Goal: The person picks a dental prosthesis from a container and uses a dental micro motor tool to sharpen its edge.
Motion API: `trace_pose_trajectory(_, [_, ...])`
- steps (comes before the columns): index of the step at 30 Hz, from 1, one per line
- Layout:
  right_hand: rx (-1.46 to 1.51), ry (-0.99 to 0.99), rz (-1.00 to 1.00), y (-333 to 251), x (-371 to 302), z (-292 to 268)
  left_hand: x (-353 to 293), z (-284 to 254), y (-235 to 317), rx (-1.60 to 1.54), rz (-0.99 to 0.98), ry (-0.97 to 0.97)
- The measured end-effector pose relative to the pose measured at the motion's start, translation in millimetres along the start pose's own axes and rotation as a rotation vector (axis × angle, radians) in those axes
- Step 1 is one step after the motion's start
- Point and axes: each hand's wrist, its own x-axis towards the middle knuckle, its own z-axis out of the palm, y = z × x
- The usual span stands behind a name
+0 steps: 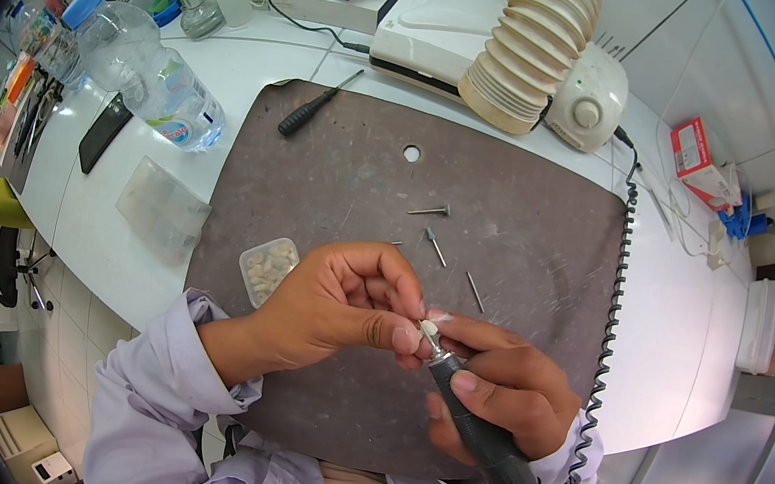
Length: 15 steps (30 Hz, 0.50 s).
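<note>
My right hand (529,385) is wrapped round a black rotary handpiece (484,438), its metal tip angled up and to the left. Between the fingertips of my left hand (341,304) is a small white tooth-shaped piece (429,327). The handpiece's tip meets or nearly meets this piece; the exact contact is too small to tell. My right index finger reaches close beside it. Just left of my left hand stands a small clear box (255,255) of several cream tooth-shaped pieces. Beyond my hands lie loose rotary burs (436,246) on the brown mat (348,169).
At the mat's far left lies a black-handled screwdriver (306,113). A ribbed suction hose (531,57) and a white control unit (589,97) stand at the back. The handpiece's coiled cord (615,299) runs along the right edge. Further left are a plastic bottle (152,68) and a phone (105,134).
</note>
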Motion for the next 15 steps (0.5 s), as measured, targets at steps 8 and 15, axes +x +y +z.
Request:
trace_pose_trajectory(8, [0.000, 0.022, 0.005, 0.5, -0.7, 1.6, 0.3, 0.8, 0.6, -0.004, -0.006, 0.002])
trace_pose_trajectory(15, [-0.009, -0.015, 0.004, -0.6, 1.5, -1.0, 1.3, -2.8, -3.0, -0.059, 0.052, -0.068])
